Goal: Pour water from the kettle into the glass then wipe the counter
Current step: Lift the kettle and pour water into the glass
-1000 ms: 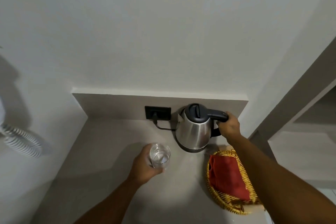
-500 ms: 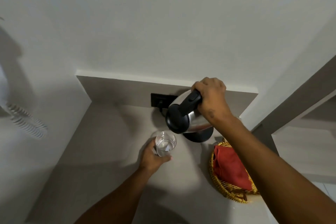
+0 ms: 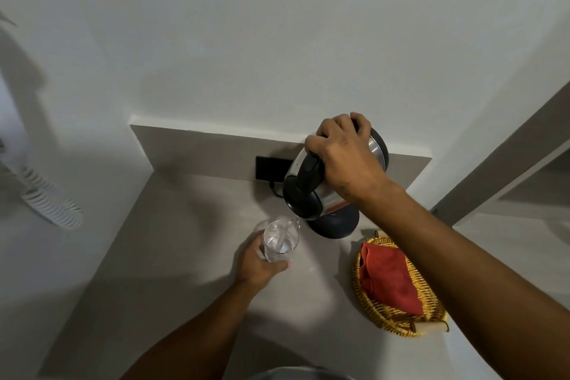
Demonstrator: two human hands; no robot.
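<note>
My right hand (image 3: 342, 157) grips the black handle of the steel kettle (image 3: 303, 194), which is lifted off its round black base (image 3: 336, 224) and tipped steeply down to the left. Its spout hangs just over the rim of a clear glass (image 3: 280, 241). My left hand (image 3: 257, 265) holds that glass on the grey counter (image 3: 172, 256); some water shows inside it. A red cloth (image 3: 388, 274) lies folded in a yellow wicker basket (image 3: 398, 318) to the right of the glass.
A black wall socket (image 3: 268, 168) with a plugged cord sits behind the kettle. A white coiled cord (image 3: 49, 203) hangs on the left wall. White walls close in the counter at the back and left; a doorway frame stands at the right.
My right hand has lifted the kettle off its base and tipped it further over the glass. My left hand keeps hold of the glass in the same spot.
</note>
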